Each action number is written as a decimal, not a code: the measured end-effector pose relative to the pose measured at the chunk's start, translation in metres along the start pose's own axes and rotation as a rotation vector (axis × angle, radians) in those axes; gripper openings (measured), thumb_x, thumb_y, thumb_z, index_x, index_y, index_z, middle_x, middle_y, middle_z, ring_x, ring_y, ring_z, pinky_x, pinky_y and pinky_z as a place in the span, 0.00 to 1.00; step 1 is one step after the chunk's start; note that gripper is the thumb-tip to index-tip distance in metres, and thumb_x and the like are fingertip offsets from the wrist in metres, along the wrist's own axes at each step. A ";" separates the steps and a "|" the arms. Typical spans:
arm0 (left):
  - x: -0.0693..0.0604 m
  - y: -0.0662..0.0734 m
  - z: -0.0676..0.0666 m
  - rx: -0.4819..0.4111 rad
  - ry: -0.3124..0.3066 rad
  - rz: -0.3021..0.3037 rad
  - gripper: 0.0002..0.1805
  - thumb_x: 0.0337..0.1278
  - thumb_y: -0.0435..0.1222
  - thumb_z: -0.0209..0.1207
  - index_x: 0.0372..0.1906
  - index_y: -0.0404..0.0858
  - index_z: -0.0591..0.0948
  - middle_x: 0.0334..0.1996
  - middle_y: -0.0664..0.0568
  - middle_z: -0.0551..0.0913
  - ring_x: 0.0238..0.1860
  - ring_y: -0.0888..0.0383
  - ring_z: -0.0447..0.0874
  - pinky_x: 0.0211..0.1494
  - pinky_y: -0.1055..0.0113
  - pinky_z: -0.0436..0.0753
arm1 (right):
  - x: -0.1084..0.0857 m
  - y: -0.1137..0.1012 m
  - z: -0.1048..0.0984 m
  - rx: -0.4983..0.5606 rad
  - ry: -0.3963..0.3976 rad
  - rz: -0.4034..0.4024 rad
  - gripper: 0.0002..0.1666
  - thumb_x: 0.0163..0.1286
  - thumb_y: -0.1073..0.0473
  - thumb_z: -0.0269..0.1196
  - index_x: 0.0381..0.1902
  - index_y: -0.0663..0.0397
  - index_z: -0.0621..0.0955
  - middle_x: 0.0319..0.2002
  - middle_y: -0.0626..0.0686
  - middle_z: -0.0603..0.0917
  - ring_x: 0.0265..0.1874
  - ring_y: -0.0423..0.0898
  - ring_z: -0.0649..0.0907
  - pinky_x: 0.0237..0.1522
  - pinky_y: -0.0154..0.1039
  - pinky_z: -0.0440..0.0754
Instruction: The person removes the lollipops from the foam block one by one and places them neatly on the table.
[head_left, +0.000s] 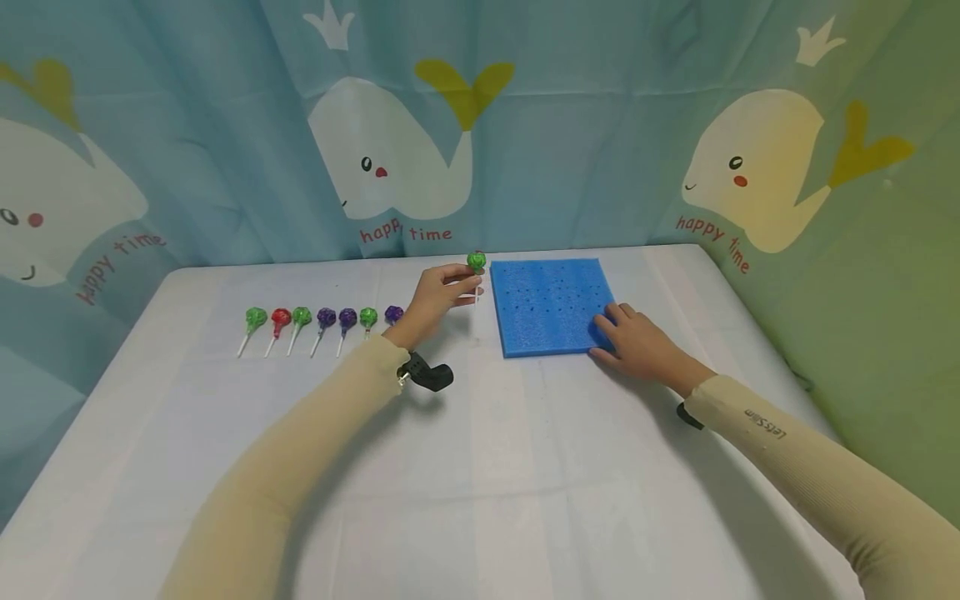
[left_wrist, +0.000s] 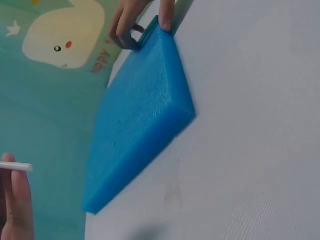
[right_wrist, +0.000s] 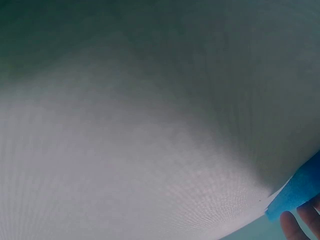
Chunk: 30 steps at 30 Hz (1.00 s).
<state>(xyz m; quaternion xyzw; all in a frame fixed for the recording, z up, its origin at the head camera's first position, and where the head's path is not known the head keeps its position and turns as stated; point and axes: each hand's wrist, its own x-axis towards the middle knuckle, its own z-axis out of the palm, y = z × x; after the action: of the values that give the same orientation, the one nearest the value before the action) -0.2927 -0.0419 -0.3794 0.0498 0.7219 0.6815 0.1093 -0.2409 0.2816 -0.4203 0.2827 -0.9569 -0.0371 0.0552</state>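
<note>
My left hand (head_left: 437, 302) pinches a green lollipop (head_left: 476, 262) by its white stick, the candy end up. It is just left of a blue foam board (head_left: 551, 329) dotted with small holes. Part of the white stick (left_wrist: 19, 166) and the left fingers (left_wrist: 19, 200) show in the left wrist view. At the board's near right corner, my right hand (head_left: 637, 340) grips the edge, thumb on the front side and fingers on the right side. The right wrist view catches only a few fingertips (right_wrist: 292, 227) beside the blue foam.
Left of the left hand, several wrapped lollipops lie in a row, among them a red one (head_left: 281, 317), a green one (head_left: 256, 318) and a purple one (head_left: 347, 318). All lie on a white-covered table (head_left: 465, 500). A blue whale-print curtain (head_left: 570, 167) hangs behind it.
</note>
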 end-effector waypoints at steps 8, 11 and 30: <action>-0.012 0.000 -0.023 0.054 0.044 -0.047 0.19 0.64 0.34 0.55 0.56 0.30 0.75 0.55 0.40 0.78 0.41 0.63 0.82 0.50 0.68 0.83 | 0.001 0.001 0.001 -0.005 -0.007 0.001 0.30 0.64 0.45 0.61 0.52 0.65 0.72 0.48 0.66 0.73 0.46 0.61 0.75 0.47 0.56 0.77; -0.015 -0.002 -0.030 0.066 0.051 -0.046 0.19 0.64 0.33 0.55 0.56 0.29 0.74 0.55 0.39 0.78 0.37 0.66 0.82 0.48 0.70 0.84 | 0.001 0.001 0.001 -0.003 -0.015 0.004 0.30 0.64 0.45 0.61 0.53 0.65 0.72 0.48 0.66 0.73 0.47 0.61 0.75 0.47 0.56 0.77; -0.034 -0.018 -0.058 0.075 0.120 -0.149 0.24 0.58 0.26 0.58 0.60 0.26 0.71 0.41 0.51 0.77 0.30 0.73 0.79 0.41 0.79 0.83 | 0.000 -0.001 -0.002 -0.002 -0.001 -0.005 0.31 0.63 0.45 0.62 0.52 0.65 0.73 0.47 0.66 0.73 0.47 0.61 0.75 0.47 0.56 0.78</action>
<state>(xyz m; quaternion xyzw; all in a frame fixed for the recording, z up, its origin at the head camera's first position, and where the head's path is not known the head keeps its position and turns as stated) -0.2717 -0.1074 -0.3918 -0.0409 0.7539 0.6457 0.1142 -0.2398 0.2811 -0.4184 0.2849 -0.9562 -0.0384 0.0549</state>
